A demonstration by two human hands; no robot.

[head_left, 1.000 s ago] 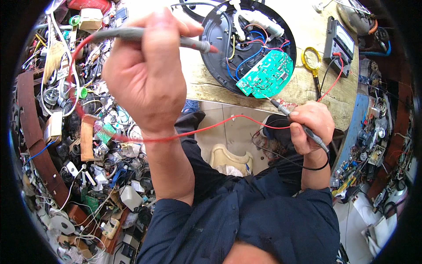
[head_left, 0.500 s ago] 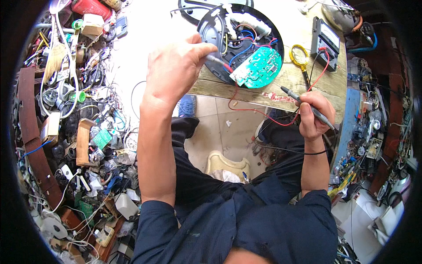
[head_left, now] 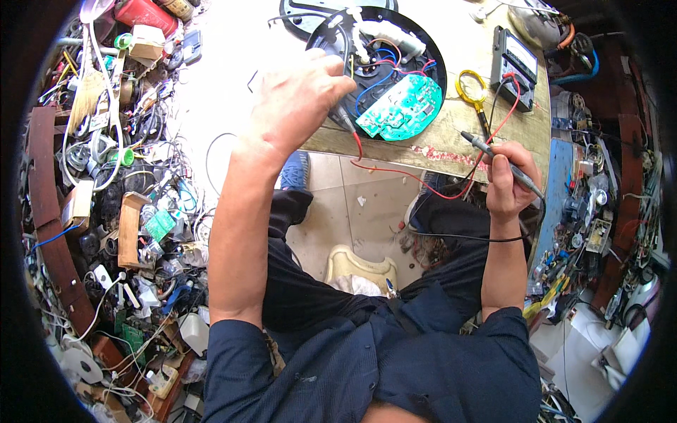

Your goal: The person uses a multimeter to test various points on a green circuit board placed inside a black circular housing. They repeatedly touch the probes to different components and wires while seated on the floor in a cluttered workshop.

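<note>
Since a second ago, our right hand (head_left: 511,176) has lifted the black-lead probe (head_left: 483,146) off the green circuit board (head_left: 402,109); its tip hangs apart at the board's 4 o'clock. Our left hand (head_left: 300,99) has come down, pinching the red-lead probe (head_left: 343,116) beside the board's 9 o'clock edge; whether it touches, we cannot tell. We judge that no reading spans both probes. We count two probes, one board at 5 o'clock in one black housing (head_left: 438,67), one meter (head_left: 515,67), one magnifying glass (head_left: 471,87).
</note>
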